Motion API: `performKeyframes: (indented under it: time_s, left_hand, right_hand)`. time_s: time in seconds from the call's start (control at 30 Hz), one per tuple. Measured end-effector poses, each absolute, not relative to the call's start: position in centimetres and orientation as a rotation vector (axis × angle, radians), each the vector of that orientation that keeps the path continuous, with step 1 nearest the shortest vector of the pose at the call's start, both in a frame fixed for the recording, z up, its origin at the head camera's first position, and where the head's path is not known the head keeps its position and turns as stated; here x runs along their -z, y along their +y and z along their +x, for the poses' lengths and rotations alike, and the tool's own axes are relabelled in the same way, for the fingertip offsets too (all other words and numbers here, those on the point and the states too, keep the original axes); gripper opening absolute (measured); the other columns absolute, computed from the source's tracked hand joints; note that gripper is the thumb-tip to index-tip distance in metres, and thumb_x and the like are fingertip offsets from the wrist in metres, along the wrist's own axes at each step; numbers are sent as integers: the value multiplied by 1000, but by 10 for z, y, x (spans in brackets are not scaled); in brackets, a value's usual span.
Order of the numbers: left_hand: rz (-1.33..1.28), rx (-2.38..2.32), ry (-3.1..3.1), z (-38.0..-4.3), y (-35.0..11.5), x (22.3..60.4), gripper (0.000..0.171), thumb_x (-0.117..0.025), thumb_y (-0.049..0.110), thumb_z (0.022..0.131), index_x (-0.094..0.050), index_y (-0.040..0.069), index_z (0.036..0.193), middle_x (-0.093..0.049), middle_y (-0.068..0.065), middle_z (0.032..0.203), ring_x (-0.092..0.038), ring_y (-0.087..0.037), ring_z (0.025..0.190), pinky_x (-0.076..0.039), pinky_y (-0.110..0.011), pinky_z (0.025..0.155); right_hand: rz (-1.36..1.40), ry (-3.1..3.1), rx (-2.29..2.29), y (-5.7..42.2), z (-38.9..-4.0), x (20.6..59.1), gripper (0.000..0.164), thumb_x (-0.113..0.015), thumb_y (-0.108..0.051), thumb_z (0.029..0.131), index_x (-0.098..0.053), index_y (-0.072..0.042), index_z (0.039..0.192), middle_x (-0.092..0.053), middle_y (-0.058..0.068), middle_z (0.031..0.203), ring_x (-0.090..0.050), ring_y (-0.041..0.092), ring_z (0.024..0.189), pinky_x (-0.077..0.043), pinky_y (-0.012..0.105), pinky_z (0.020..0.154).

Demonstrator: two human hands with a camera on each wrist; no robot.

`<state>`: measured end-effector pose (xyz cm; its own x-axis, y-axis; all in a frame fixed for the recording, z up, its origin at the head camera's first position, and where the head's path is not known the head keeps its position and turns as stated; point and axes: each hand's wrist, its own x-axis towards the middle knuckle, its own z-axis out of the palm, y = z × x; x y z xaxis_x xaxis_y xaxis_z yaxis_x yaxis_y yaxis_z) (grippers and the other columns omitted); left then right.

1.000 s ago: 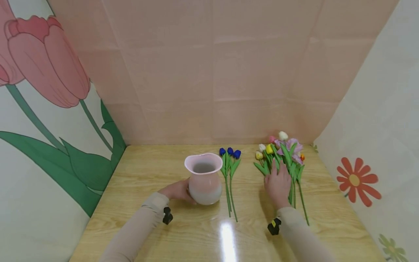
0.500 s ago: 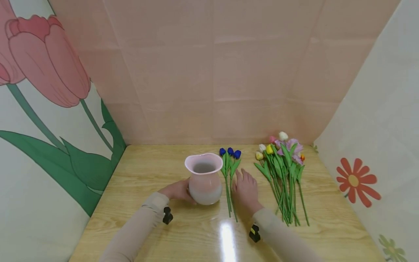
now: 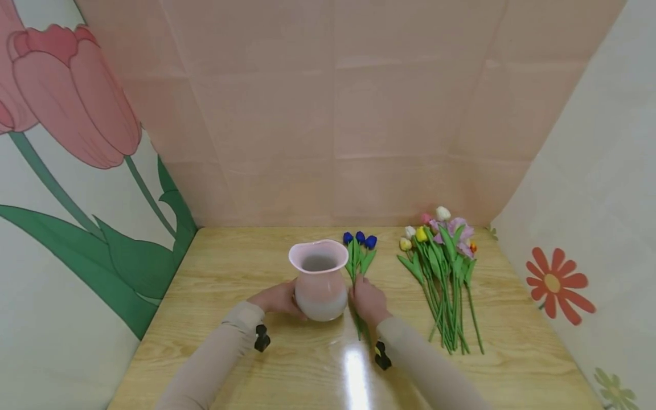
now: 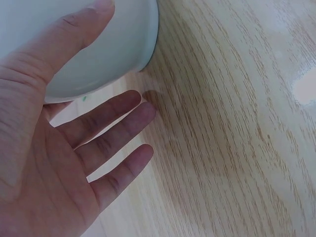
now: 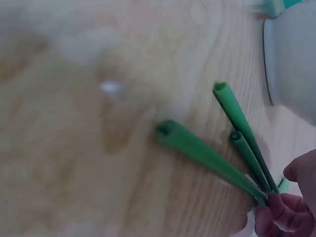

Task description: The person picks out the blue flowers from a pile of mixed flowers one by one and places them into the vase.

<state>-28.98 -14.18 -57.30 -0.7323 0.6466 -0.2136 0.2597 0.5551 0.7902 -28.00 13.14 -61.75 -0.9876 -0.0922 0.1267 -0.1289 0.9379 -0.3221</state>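
Observation:
A pink and pale grey vase point(image 3: 321, 293) with a wavy rim stands upright on the table. My left hand point(image 3: 279, 299) holds its left side; in the left wrist view the thumb lies along the wall and three fingers extend below the vase point(image 4: 118, 59), off its surface. Right of the vase lie three blue tulips point(image 3: 355, 259), heads pointing away from me. My right hand point(image 3: 370, 300) grips their stems around the middle. In the right wrist view, curled fingers point(image 5: 289, 212) hold the green stems point(image 5: 210, 155), whose cut ends fan out over the wood.
A bunch of mixed artificial flowers point(image 3: 443, 273), white, yellow, pink and purple, lies at the right of the wooden table point(image 3: 230, 256). A pink backdrop point(image 3: 328, 142) rises behind the table's far edge. Printed flower panels stand on both sides.
My right hand has moved left from the mixed bunch to the blue tulips, and its fingers have closed around their stems. The left hand and vase have stayed put.

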Motion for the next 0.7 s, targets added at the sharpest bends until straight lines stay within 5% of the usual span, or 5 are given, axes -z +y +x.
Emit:
performKeyframes:
  time_s: [0.17,0.7]
  left_hand:
    - [736,-1047,2310,-290,-141,573,94,-88,24,69,-35,14,146,-49,-6,141,-51,-19,120,-42,-37,100]
    - [740,-1053,2307,-290,-142,574,96,-88,24,70,-33,13,148,-47,-8,144,-50,-22,124,-42,-40,102]
  right_hand:
    - [123,-3050,-527,132,-291,620,26,-55,-23,95,-49,-3,110,-62,14,80,-62,33,66,-47,45,51]
    - [-63,-3028,-835,136,-299,615,16,-49,-19,95,-51,-3,96,-57,12,73,-57,27,63,-45,41,53]
